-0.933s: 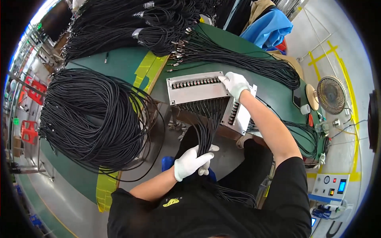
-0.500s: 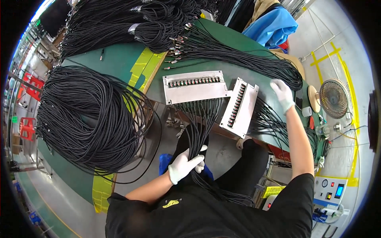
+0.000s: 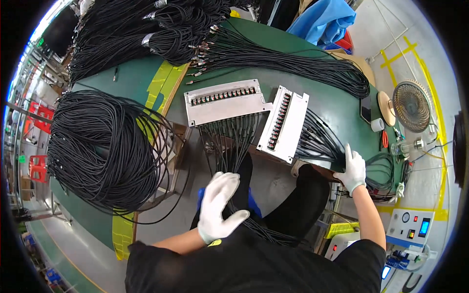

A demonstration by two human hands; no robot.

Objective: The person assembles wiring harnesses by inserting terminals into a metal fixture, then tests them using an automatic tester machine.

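Observation:
Two silver metal fixtures, each with a slot holding a row of small connector ends, sit at the table's near edge. From the left fixture (image 3: 226, 107) a bundle of black cables (image 3: 234, 152) hangs toward my lap. My white-gloved left hand (image 3: 220, 207) is over that bundle, fingers stretched and thumb spread, gripping nothing. Another bundle of black cables (image 3: 320, 139) leaves the tilted right fixture (image 3: 287, 126) and narrows at my gloved right hand (image 3: 353, 172). That hand is closed around it, with one digit pointing up; its fingertips are partly hidden.
A large coil of black cables (image 3: 110, 151) lies at left, with more piled cables (image 3: 122, 41) behind. Loose cables (image 3: 293, 66) stretch across the far table. At right are a small fan (image 3: 411, 106), a tape roll (image 3: 377, 125) and a control box (image 3: 409, 227).
My left hand has let go of the hanging bundle and spread out above it. My right hand has come down from over the table onto the right fixture's cables. The view has shifted slightly.

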